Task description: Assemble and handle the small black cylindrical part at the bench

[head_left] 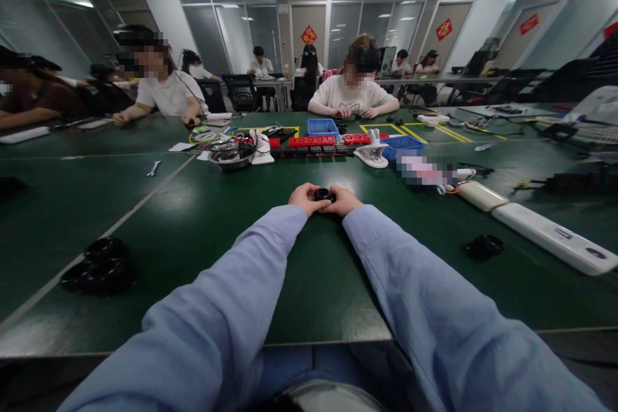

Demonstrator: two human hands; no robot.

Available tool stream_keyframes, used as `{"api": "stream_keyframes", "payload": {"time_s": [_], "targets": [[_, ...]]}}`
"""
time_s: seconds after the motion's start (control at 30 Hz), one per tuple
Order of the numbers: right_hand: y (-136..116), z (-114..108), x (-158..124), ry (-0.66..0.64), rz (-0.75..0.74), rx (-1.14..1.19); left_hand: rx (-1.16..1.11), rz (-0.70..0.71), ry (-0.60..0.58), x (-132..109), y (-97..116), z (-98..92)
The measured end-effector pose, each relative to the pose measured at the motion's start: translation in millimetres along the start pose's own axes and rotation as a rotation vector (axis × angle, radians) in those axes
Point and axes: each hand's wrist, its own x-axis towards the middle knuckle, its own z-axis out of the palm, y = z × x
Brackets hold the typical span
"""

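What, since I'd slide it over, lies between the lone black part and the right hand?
Only bare green table, in the head view, from black part to right hand.

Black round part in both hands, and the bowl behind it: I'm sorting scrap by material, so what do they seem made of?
The black round part, held between the left hand and right hand, looks like plastic or rubber: uniformly dark, dull sheen; too small to tell which. The bowl looks like bare metal, probably steel: silvery, bright reflections on its rim.

Glossy green table (203, 219); shiny black round part (323, 194).
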Motion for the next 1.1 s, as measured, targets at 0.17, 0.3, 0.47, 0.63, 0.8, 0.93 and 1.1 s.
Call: {"api": "stream_keyframes", "payload": {"time_s": [0.17, 0.3, 0.47, 0.63, 0.8, 0.93, 1.1], "targets": [[-9.9, 8.5, -4.0, 0.151, 0.073, -0.149, 0.172, 0.055, 0.098, -2.0, 0.1, -1.6], [-5.1, 5.5, -3.5, 0.091, -0.079, -0.021, 0.106, 0.094, -0.001, 1.2, -6.4, -4.2], [11.2, -3.6, 3.5, -0.207, -0.170, 0.266, -0.019, 0.137, -0.189, 2.8, -8.9, -9.9], [13.3, -5.5, 5.0, -0.228, -0.162, 0.320, -0.029, 0.127, -0.218, 1.8, -6.5, -12.7], [5.9, -7.4, 0.9, -0.201, -0.120, 0.259, -0.022, 0.124, -0.213, 2.4, -6.2, -11.8], [1.8, -8.1, -1.3, -0.175, -0.088, 0.229, -0.031, 0.130, -0.210, 2.8, -6.9, -11.6], [2.2, -6.9, -1.0, -0.162, -0.099, 0.215, -0.042, 0.114, -0.213, 2.9, -6.5, -11.1]]}}
